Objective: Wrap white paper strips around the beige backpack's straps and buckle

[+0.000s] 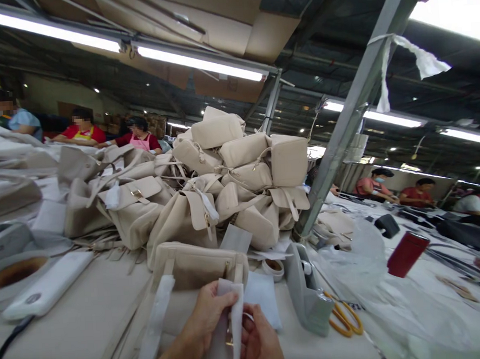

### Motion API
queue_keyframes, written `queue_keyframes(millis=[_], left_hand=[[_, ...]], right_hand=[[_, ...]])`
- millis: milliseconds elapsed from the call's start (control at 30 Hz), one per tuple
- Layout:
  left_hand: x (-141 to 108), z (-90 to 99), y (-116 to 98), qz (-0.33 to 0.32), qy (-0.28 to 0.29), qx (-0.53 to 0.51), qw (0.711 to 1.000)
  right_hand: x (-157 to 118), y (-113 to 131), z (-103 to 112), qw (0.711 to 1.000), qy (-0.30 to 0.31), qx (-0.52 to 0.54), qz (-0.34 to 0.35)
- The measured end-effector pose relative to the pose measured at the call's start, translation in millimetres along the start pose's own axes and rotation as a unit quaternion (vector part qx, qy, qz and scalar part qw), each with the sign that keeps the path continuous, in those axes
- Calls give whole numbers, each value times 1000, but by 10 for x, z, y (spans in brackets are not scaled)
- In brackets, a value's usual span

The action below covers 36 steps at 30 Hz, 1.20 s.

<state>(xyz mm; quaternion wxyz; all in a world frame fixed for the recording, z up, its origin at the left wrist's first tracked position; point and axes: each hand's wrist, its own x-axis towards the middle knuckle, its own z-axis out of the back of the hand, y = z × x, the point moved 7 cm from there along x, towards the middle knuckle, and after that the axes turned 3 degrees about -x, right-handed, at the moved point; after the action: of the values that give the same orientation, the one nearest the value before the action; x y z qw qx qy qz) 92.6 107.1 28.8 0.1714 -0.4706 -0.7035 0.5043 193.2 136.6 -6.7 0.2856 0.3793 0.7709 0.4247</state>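
Observation:
In front of me lies a beige bag (188,264), its strap ends pointing toward me. One strap is covered by a strip of white wrapping sheet (156,320). My left hand (210,314) pinches a second white sheet (231,294) between thumb and fingers, over the other strap. A gold-coloured metal fitting (229,332) shows beside that sheet. My right hand (257,335) is at the sheet's right edge with fingers curled against it; the fingertips are partly hidden. A small stack of pale sheets (263,297) lies just behind my right hand.
A grey tape dispenser (308,294) and yellow-handled scissors (345,316) lie to the right. Beige bags (247,168) are heaped ahead, beside a slanted metal post (342,119). At left are a white device with a cable (47,289) and a tape roll (16,274). Several people sit farther off.

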Motion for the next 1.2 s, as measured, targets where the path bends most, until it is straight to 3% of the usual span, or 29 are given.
queue_keyframes(millis=[100, 167, 367, 567, 667, 800, 900, 967, 1067, 1200], left_hand=[[16, -1, -3, -14, 5, 3, 1000], [-3, -2, -34, -28, 9, 6, 1000], [-97, -47, -130, -63, 34, 36, 997], [-88, -64, -188, -108, -3, 114, 988], [-61, -28, -249, -128, -33, 123, 984], [-45, -37, -277, -96, -9, 88, 991], [-56, -42, -268, -83, -9, 72, 994], [-65, -41, -261, -95, -17, 72, 993], [-78, -36, -247, -113, -26, 93, 989], [-85, -27, -249, -134, -16, 127, 983]], right_hand=[[45, -32, 22, 999, 34, 18, -22], [67, -40, 32, 1000, 23, -3, -4], [8, 92, 56, 973, -119, -156, 124], [-42, 195, 12, 949, -165, -216, 162], [-49, 206, -36, 960, -132, -188, 162], [-29, 103, -106, 994, -17, -67, 87], [-33, 84, -69, 994, -13, -57, 89], [-49, 116, -22, 983, -61, -105, 137], [-109, 165, -23, 944, -137, -211, 212], [-142, 184, -72, 921, -160, -287, 211]])
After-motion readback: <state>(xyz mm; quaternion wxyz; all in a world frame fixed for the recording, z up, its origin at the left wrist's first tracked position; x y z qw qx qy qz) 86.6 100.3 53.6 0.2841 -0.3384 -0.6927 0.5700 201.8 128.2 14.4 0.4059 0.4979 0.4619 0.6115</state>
